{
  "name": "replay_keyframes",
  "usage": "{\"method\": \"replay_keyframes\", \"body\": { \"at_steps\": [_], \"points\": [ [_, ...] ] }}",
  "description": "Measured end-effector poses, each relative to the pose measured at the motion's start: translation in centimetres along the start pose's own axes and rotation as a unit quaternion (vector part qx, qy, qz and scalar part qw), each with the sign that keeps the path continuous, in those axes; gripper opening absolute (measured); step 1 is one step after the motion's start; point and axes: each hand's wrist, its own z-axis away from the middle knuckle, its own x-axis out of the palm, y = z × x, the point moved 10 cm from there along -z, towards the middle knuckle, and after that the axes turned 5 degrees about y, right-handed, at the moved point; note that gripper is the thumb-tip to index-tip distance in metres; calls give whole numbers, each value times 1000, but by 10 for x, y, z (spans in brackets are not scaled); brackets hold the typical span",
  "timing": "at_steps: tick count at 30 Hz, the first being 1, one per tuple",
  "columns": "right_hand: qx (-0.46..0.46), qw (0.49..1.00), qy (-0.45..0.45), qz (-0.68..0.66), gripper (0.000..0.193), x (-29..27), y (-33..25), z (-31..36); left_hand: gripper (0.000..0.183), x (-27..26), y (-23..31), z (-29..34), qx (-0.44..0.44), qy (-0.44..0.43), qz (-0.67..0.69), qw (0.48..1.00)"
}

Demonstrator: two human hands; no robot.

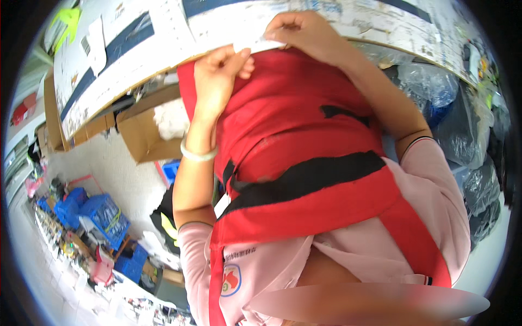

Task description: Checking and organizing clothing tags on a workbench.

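Observation:
At the near edge of the worktable, both of my hands are on a small flat white piece [260,48]; I cannot tell whether it is cloth or paper. My left hand [217,76] has its thumb and curled fingers closed at the left end of the piece. My right hand [307,35] pinches the right part between thumb and bent forefinger. Just below the hands, a red apron [293,103] with a black band covers my lap and front.
The worn white worktable [163,41] has dark blue strips. On its left part lies a long white piece [97,46]. An open cardboard box [144,138] stands below the edge. Blue crates [106,217] are on the floor at left, and dark plastic bags [459,130] are piled at right.

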Motion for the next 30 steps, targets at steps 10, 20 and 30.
{"method": "replay_keyframes", "body": {
  "at_steps": [10, 20, 30],
  "points": [
    [79, 946, 273, 158, 20, -182, 24, -24, 17, 17, -37, 5, -58, -56, 9, 997],
    [-159, 848, 343, 372, 33, -199, 10, -73, 16, 20, -51, 13, -84, -69, -24, 994],
    [-321, 789, 319, 415, 19, -89, -65, -36, 18, -40, -32, 17, 11, 57, -48, 997]
  ]
}}
